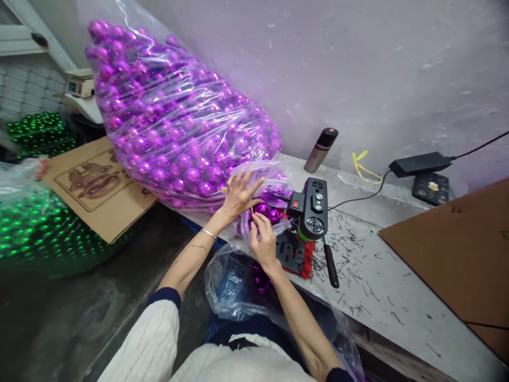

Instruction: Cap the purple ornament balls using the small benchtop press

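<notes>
A huge clear plastic bag (175,116) stuffed with shiny purple baubles leans on the wall over the bench. My left hand (238,195) rests at the bag's opening with fingers spread, a thin light stick lying under them. My right hand (261,239) is closed in a pinch just below a purple bauble (264,210) that sits in front of a small black-and-green benchtop machine (312,209). What the pinch holds is too small to make out. A bracelet circles my left wrist.
A clear bag (230,286) with a few purple baubles hangs below the bench edge. Dark metal scraps litter the grey bench (382,286). A spray can (320,149), power adapter (419,163), brown board (457,254), cardboard sheet (99,185) and bags of green baubles (35,228) surround.
</notes>
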`<state>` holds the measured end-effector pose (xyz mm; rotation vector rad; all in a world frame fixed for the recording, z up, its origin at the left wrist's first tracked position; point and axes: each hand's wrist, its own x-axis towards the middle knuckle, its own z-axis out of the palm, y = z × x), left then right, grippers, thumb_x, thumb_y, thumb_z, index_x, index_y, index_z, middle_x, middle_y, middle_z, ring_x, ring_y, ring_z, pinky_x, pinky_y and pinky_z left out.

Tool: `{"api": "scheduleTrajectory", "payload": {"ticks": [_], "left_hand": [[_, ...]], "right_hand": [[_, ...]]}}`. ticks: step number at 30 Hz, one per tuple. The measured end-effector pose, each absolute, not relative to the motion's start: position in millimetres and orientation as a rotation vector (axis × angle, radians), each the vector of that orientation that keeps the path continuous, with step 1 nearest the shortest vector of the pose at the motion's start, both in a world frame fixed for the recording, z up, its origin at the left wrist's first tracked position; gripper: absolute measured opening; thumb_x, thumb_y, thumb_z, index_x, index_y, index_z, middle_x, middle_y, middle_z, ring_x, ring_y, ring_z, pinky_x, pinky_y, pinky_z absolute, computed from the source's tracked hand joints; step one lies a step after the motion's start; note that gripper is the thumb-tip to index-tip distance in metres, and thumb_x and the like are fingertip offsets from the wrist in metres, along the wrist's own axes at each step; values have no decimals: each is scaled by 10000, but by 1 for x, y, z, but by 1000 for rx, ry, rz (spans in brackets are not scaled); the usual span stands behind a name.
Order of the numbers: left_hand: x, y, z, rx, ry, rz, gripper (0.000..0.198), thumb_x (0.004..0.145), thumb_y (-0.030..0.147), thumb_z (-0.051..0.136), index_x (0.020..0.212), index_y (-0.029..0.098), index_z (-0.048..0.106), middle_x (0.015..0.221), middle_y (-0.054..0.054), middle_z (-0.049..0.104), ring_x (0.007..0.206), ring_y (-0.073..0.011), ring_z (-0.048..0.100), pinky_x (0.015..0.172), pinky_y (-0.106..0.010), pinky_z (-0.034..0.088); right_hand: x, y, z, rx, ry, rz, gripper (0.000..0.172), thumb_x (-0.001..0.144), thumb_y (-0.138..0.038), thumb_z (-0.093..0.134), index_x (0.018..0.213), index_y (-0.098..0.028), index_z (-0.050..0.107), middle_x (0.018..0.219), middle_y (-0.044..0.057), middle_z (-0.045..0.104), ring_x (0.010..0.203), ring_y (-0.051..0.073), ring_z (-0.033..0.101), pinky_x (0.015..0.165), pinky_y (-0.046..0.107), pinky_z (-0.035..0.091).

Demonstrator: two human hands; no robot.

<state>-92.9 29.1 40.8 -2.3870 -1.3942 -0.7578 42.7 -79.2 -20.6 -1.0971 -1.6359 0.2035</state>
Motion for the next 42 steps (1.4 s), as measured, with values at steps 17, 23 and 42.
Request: {"api": "scheduleTrajectory", "payload": {"ticks": [17, 23, 42], "left_hand": [[-120, 36, 78, -2302, -1517, -1320, 264, 1031, 354, 507, 952, 182, 691, 979, -105, 747, 970, -227, 692, 921, -360, 525], [-90, -7, 38, -2874, -1261, -1130, 218, 991, 380, 612, 1046, 205, 729, 1049, -102, 752, 1006, -213, 717, 937, -333, 549], [-65, -46, 27, -2663, -2562, -2536, 526, 968, 433, 597, 1461, 261, 538, 1268, -93, 730, 1009, -221, 756, 885, -377, 625]], "right_hand": [[34, -57, -13, -1159, -1720, 324, 362, 1023, -246, 407, 1302, -183, 630, 1242, 127, 715, 1179, 197, 687, 1036, 355, 577], [45, -114, -14, -974, -1903, 296, 378, 989, -142, 445, 1314, -205, 628, 1165, 106, 748, 1122, 182, 715, 993, 341, 608], [98, -226, -56, -1045, -1998, 411, 397, 962, -109, 479, 1318, -205, 625, 1095, 99, 776, 1011, 171, 761, 894, 296, 655]]}}
